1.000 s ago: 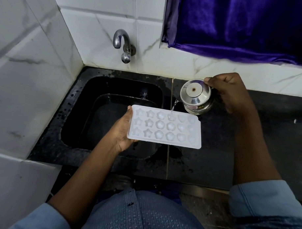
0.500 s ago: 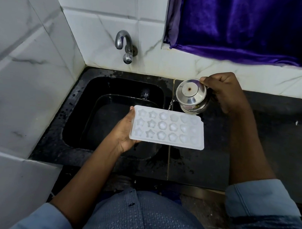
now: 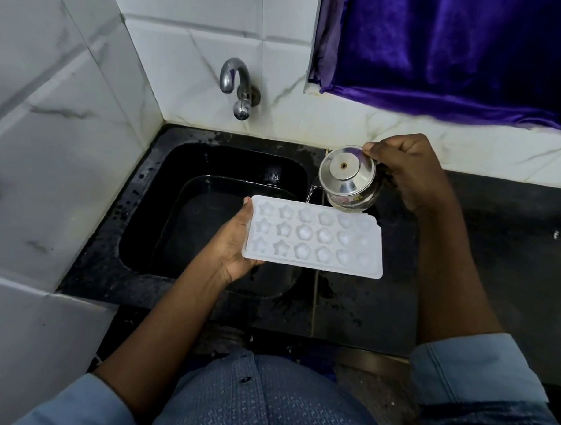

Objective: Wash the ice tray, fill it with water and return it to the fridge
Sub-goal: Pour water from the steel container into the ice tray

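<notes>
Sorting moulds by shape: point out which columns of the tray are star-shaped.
The two columns of star moulds at the end of the ice tray that the left hand grips; the four columns beyond them look rounded, not pointed.

White, smooth, faintly translucent plastic is recorded for the ice tray (image 3: 313, 235) held by the left hand (image 3: 231, 252). Polished, mirror-bright metal is recorded for the pot (image 3: 347, 176) held by the right hand (image 3: 411, 172). Duller chromed metal: the tap (image 3: 239, 87) beyond the left hand. Black, glossy, wet: the sink (image 3: 211, 165) under the left hand. Dark stone, water-spotted: the surface (image 3: 494, 251) beneath the right hand. Purple cloth, velvety sheen: the curtain (image 3: 453, 50) beyond the right hand.
</notes>
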The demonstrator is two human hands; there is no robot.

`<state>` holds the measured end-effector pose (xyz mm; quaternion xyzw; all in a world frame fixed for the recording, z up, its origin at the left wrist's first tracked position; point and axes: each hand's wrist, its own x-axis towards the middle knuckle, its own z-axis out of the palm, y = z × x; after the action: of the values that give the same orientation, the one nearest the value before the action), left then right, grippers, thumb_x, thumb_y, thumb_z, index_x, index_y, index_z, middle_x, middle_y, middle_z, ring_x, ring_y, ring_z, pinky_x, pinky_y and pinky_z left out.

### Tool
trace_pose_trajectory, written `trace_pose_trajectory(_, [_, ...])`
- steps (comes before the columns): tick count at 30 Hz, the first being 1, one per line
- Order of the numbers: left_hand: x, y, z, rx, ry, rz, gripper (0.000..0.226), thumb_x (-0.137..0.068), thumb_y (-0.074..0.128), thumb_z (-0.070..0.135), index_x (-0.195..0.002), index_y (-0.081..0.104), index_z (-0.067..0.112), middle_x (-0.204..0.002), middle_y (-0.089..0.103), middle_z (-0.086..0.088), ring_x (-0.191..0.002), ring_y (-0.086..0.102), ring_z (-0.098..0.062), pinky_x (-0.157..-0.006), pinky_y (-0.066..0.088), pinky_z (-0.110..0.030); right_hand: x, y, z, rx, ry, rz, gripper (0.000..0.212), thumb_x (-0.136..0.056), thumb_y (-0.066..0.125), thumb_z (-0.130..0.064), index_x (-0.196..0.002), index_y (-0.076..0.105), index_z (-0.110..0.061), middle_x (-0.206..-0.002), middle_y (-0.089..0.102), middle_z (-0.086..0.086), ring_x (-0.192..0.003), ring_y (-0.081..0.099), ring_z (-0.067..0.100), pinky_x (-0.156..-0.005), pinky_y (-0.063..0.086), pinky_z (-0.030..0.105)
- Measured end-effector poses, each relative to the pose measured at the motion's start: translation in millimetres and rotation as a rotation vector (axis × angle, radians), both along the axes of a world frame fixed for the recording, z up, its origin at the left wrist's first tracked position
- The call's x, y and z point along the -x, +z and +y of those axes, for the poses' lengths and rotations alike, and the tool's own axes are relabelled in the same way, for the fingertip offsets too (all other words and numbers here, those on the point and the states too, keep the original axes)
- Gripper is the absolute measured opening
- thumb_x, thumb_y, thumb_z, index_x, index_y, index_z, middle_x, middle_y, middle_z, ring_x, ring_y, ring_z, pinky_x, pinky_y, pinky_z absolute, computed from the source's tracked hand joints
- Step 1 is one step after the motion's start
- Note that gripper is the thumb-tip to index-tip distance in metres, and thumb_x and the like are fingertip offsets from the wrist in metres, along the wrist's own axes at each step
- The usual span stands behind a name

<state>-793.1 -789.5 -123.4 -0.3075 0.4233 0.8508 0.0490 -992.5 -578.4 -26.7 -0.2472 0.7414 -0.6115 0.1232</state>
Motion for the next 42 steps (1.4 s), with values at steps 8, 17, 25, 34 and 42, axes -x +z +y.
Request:
trace_pose_trajectory(8, [-0.6, 1.3, -0.5, 0.019, -0.003, -0.024, 0.072, -0.105, 0.034, 0.071, -0.137, 0.068, 0.016, -0.130, 0.077, -0.012, -0.117, 0.076, -0.032, -0.083, 0.064, -0.046, 0.5, 3.8, -3.8, 0.009, 0.011, 0.000, 0.058, -0.089, 0.077, -0.032, -0.077, 0.055, 0.020, -0.068, 0.044, 0.016, -0.065, 0.038, 0.027, -0.060, 0.034, 0.031])
trace_pose_trajectory(17, [-0.8, 1.7, -4.2, 0.006, 0.004, -0.011, 0.071, -0.105, 0.035, 0.070, -0.138, 0.069, 0.016, -0.132, 0.076, -0.013, -0.119, 0.075, -0.033, -0.083, 0.066, -0.045, 1.3, 6.8, -6.2, -0.006, 0.004, -0.016, 0.063, -0.087, 0.078, -0.035, -0.078, 0.052, 0.021, -0.069, 0.043, 0.018, -0.067, 0.037, 0.029, -0.063, 0.032, 0.039])
trace_pose_trajectory(25, [1.9, 3.9, -2.8, 0.005, 0.002, -0.003, 0.072, -0.105, 0.037, 0.070, -0.141, 0.066, 0.014, -0.133, 0.075, -0.014, -0.120, 0.074, -0.034, -0.082, 0.066, -0.046, -5.5, 14.0, -17.4, -0.016, 0.027, 0.030, 0.059, -0.089, 0.076, -0.034, -0.076, 0.054, 0.020, -0.065, 0.040, 0.014, -0.058, 0.035, 0.023, -0.054, 0.034, 0.024])
trace_pose_trajectory(34, [2.8, 2.5, -1.8, -0.003, 0.027, -0.012, 0.071, -0.107, 0.035, 0.068, -0.139, 0.067, 0.013, -0.131, 0.076, -0.014, -0.119, 0.075, -0.033, -0.092, 0.062, -0.050, -9.2, 15.8, -30.3, -0.046, 0.037, 0.032, 0.060, -0.088, 0.076, -0.037, -0.073, 0.054, 0.016, -0.061, 0.038, 0.011, -0.053, 0.034, 0.018, -0.051, 0.033, 0.025])
trace_pose_trajectory(42, [0.3, -2.0, -2.6, 0.004, 0.065, -0.008, 0.069, -0.108, 0.038, 0.064, -0.138, 0.067, 0.010, -0.129, 0.076, -0.015, -0.118, 0.075, -0.033, -0.091, 0.063, -0.049, -9.1, 17.1, -37.1, -0.032, 0.055, 0.042, 0.060, -0.090, 0.075, -0.035, -0.076, 0.053, 0.019, -0.065, 0.039, 0.013, -0.056, 0.034, 0.020, -0.052, 0.033, 0.025])
